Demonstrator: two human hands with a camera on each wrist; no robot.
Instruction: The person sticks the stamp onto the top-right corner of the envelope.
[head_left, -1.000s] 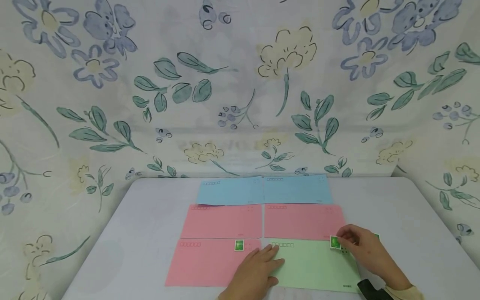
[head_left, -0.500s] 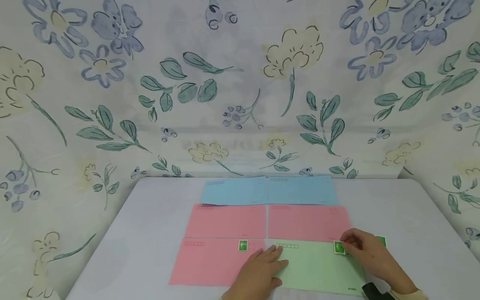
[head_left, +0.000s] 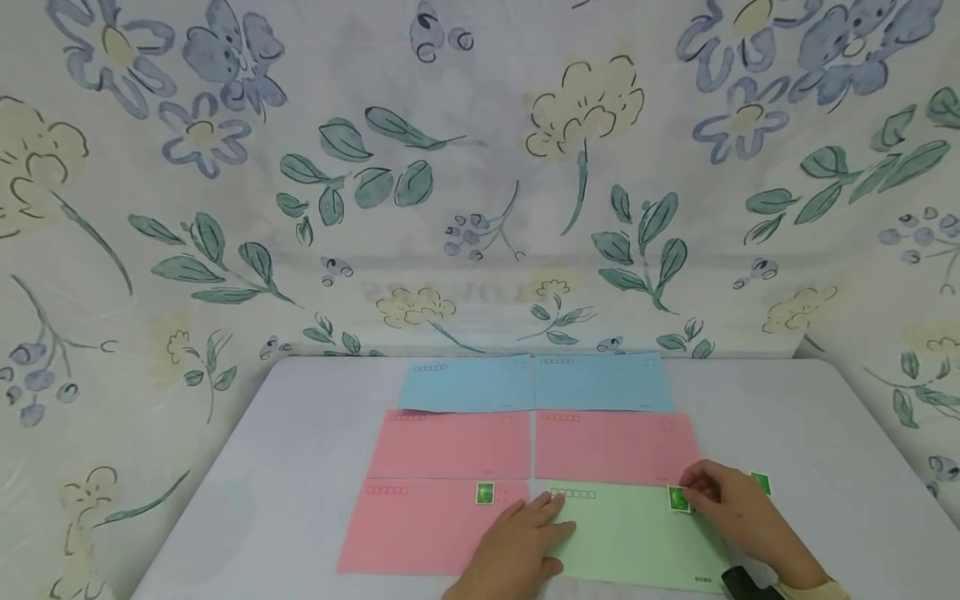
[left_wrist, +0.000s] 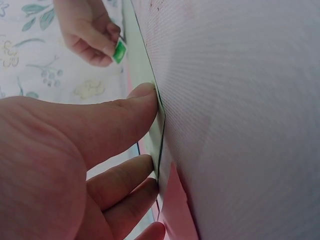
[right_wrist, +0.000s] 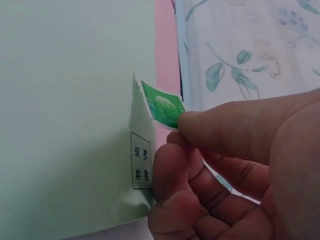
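Observation:
My right hand [head_left: 731, 512] pinches a small green postage stamp [right_wrist: 162, 106] between thumb and fingers. In the right wrist view the stamp is tilted over the top right corner of the green envelope [head_left: 630, 537], beside the printed stamp box [right_wrist: 141, 161]. Whether its lower edge touches the paper, I cannot tell. With fingers spread, my left hand [head_left: 517, 546] rests across the left edge of that envelope and the right end of the front pink envelope [head_left: 412, 533]. A green stamp [head_left: 485, 493] lies at that pink envelope's top right.
Two pink envelopes [head_left: 453, 446] form the middle row, with two blue envelopes [head_left: 468, 387] behind them. Another green stamp [head_left: 761, 482] shows beyond my right hand. The white table [head_left: 247, 467] ends at a floral cloth [head_left: 480, 208].
The head view has shifted slightly. My right hand has brought the stamp slightly lower over the green envelope's corner, covering printed marks seen there earlier. My left hand stays in place.

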